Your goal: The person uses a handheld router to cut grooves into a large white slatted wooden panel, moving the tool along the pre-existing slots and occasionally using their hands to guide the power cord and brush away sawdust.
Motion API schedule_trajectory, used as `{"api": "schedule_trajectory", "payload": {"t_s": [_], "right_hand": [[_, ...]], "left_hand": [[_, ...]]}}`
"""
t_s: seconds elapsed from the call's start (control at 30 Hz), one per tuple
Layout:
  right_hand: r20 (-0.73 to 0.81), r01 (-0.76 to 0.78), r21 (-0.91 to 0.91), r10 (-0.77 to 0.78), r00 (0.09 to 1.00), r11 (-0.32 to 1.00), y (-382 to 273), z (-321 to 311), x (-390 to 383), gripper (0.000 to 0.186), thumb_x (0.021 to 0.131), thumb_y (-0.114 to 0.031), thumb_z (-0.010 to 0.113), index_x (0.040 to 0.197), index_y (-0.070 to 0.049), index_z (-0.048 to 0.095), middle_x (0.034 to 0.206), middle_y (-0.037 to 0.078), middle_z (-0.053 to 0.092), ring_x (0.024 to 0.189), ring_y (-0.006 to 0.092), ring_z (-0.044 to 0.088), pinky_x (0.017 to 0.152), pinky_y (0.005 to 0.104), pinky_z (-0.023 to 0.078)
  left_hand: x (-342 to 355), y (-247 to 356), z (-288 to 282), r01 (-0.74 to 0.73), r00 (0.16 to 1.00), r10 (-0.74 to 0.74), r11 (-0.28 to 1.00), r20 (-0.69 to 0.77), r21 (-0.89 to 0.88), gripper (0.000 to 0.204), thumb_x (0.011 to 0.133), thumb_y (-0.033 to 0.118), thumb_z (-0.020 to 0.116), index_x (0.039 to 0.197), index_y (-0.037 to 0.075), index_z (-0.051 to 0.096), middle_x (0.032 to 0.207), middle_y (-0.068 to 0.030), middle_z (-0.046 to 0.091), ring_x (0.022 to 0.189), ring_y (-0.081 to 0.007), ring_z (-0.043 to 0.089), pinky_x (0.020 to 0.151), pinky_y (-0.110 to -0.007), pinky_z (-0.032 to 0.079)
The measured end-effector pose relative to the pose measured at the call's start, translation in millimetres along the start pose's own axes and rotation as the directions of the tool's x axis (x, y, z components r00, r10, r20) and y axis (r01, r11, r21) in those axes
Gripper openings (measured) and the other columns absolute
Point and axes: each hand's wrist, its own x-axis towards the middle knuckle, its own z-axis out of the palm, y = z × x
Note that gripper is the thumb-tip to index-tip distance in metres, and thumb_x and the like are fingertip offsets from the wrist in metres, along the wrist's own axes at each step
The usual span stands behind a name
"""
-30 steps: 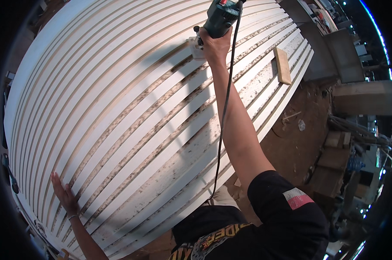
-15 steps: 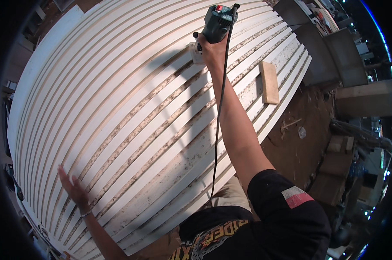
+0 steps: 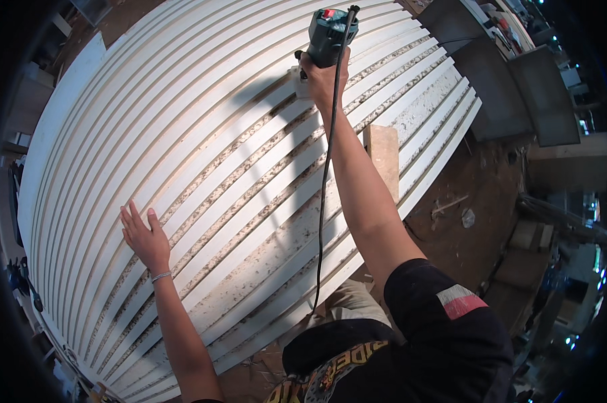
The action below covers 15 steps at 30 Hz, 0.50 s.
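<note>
At the far middle of a large white grooved panel [image 3: 203,178], my right hand [image 3: 323,84] is wrapped around a dark green trim router [image 3: 325,43]. Its pale see-through base [image 3: 300,82] meets the panel, but the bit is hidden. From the router a black cord [image 3: 322,221] runs down along my right forearm. My left hand [image 3: 146,238] is open, fingers spread, over the slats at the left; whether it touches them I cannot tell. Beside my right forearm, partly behind it, lies a plain wooden block [image 3: 384,154] on the panel.
Brown speckled dust fills several grooves and coats the near strip of the panel. Beyond the right edge, the brown floor [image 3: 444,232] holds wood scraps and a crumpled clear piece [image 3: 468,217]. Grey boards [image 3: 542,94] and stacked boxes [image 3: 518,262] stand at the right.
My left hand has moved forward and to the right over the slats. The wooden block has shifted left and nearer, to my right forearm. The router has stayed at nearly the same spot.
</note>
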Motion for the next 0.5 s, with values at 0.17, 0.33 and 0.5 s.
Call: {"api": "schedule_trajectory", "payload": {"t_s": [0.17,0.33,0.5], "right_hand": [[-0.023,0.056,-0.021,-0.057,0.998,0.998,13,-19,42,0.061,0.077,-0.024,0.083,0.124,-0.003,0.049,0.107,0.017,0.07,0.096,0.029,0.071,0.085,0.0415,0.058],[0.016,0.063,0.011,-0.063,0.998,0.998,42,-44,95,0.058,0.079,-0.022,0.081,0.122,-0.003,0.049,0.107,0.018,0.069,0.096,0.0292,0.071,0.085,0.0424,0.057],[0.002,0.096,-0.026,-0.096,0.995,0.995,58,-72,141,0.056,0.079,-0.022,0.08,0.122,-0.003,0.049,0.106,0.017,0.069,0.095,0.0288,0.07,0.086,0.0423,0.056]], "left_hand": [[0,-6,-1,0.007,1.0,-0.007,1.0,0.003,0.0,0.059,0.111,0.043,0.043,0.162,0.014,0.036,0.17,-0.0167,0.029,0.158,-0.0313,0.025,0.128,-0.053,0.019],[0,-12,4,-0.067,0.997,0.067,0.998,-0.032,-0.017,0.059,0.113,0.045,0.038,0.163,0.013,0.035,0.169,-0.0194,0.03,0.157,-0.0348,0.027,0.127,-0.056,0.02],[4,2,-2,-0.064,0.998,0.063,0.996,-0.02,-0.063,0.056,0.113,0.04,0.04,0.161,0.012,0.038,0.167,-0.0216,0.033,0.156,-0.0369,0.029,0.126,-0.056,0.022]]}}
